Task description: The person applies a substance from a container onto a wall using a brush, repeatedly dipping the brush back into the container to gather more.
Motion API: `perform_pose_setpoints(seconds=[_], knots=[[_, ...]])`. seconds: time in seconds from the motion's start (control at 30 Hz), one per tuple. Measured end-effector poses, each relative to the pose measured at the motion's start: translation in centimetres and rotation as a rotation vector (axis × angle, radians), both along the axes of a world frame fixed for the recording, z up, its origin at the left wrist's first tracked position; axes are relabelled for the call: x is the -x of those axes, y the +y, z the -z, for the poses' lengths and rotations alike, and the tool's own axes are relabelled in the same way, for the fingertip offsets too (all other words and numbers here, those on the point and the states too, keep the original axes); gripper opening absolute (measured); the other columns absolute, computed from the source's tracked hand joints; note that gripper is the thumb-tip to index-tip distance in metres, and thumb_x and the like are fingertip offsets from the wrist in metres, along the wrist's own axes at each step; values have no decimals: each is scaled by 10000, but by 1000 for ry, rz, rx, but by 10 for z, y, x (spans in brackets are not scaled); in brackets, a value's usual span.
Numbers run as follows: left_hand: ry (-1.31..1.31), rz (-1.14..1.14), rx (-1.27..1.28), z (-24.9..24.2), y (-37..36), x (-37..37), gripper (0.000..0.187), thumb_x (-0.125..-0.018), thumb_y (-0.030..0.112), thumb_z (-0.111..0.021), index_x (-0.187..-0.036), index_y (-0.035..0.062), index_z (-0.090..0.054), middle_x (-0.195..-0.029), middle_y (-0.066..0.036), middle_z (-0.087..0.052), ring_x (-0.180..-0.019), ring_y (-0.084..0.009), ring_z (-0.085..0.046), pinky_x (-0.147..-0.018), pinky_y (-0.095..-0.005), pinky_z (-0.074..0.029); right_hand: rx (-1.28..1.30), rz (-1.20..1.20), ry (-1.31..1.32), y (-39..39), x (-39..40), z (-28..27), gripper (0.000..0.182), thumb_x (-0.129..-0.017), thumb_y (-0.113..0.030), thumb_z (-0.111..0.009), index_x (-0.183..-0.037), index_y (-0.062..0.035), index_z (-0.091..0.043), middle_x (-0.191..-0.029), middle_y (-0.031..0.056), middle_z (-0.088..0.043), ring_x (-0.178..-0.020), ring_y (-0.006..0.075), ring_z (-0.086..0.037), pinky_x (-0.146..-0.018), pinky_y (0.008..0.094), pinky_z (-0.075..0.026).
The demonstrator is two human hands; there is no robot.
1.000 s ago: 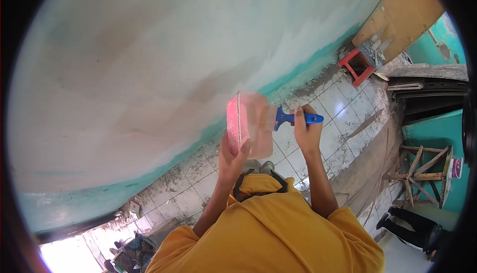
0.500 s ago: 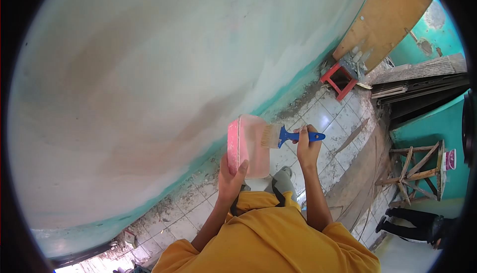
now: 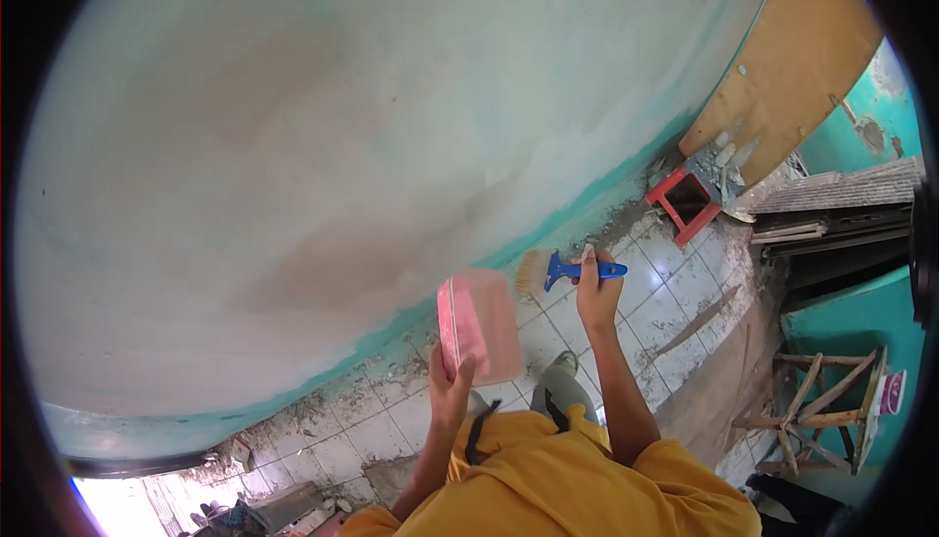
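My left hand (image 3: 451,390) grips the near rim of a pink plastic tub (image 3: 489,327), thumb over the edge. The tub is tilted, with whitish residue along its rim; how much it holds I cannot make out. In my right hand (image 3: 597,294) is a wide paintbrush (image 3: 577,270) with a blue handle and pale bristles. Its bristles point left and hang just right of the tub, apart from it. Beyond both stands a wall (image 3: 323,165) with patchy whitish paint and a turquoise strip along its foot.
A red stool (image 3: 685,200) with debris stands near a leaning wooden board (image 3: 782,58). Stacked panels (image 3: 841,200) lie at the right. Below them are a wooden trestle (image 3: 817,410) and a white-purple bucket (image 3: 891,393). Dirt covers the tiled floor (image 3: 655,322). Another person's dark-clad legs (image 3: 797,508) show lower right.
The brush has come away from the tub's opening, leaving a gap between them. The tub sits lower in view. The camera has shifted, and the other person is now mostly out of view.
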State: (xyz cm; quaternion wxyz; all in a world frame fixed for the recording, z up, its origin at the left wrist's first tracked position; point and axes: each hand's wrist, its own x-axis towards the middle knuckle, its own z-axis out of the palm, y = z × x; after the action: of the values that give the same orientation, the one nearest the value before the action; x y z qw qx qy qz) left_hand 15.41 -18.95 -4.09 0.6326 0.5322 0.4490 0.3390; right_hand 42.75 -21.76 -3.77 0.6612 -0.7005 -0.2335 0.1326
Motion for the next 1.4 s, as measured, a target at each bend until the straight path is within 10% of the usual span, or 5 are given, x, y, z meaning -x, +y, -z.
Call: perform_pose_setpoints(seconds=[0.47, 0.87, 1.2, 1.4], knots=[[5, -53, -10, 20, 11, 6, 723, -957, 338, -640, -1455, -78, -322, -1337, -161, -498, -1210, -220, -490, -1034, -366, -395, -391, -42, 517, 113, -9, 92, 293, -1029, -232, -502, -1115, 32, -596, -1151, 158, -654, -960, 244, -698, -883, 371, -545], [14, -28, -17, 94, 11, 59, 835, -931, 482, -612, -1468, -78, -305, -1400, -182, -470, -1288, -262, -468, -1079, -409, -375, -386, 86, 553, 153, 4, 277, 375, -1029, -245, -489, -1182, 80, -598, -1062, 178, -684, -963, 273, -707, -887, 374, -553], [-28, -71, 45, 102, -20, 68, 782, -951, 420, -594, -1469, -85, -297, -1389, -187, -469, -1281, -262, -465, -1080, -406, -364, -605, -24, 255, 152, -10, 28, 387, -1020, -252, -489, -1203, 68, -607, -1119, 182, -678, -990, 292, -707, -936, 383, -540], [-49, -106, 56, 103, -24, 65, 822, -941, 463, -593, -1471, -87, -288, -1403, -198, -452, -1293, -271, -452, -1085, -411, -359, -616, 28, 398, 165, -9, 143, 400, -1031, -243, -458, -1189, 91, -612, -1070, 195, -683, -971, 296, -704, -937, 387, -541]])
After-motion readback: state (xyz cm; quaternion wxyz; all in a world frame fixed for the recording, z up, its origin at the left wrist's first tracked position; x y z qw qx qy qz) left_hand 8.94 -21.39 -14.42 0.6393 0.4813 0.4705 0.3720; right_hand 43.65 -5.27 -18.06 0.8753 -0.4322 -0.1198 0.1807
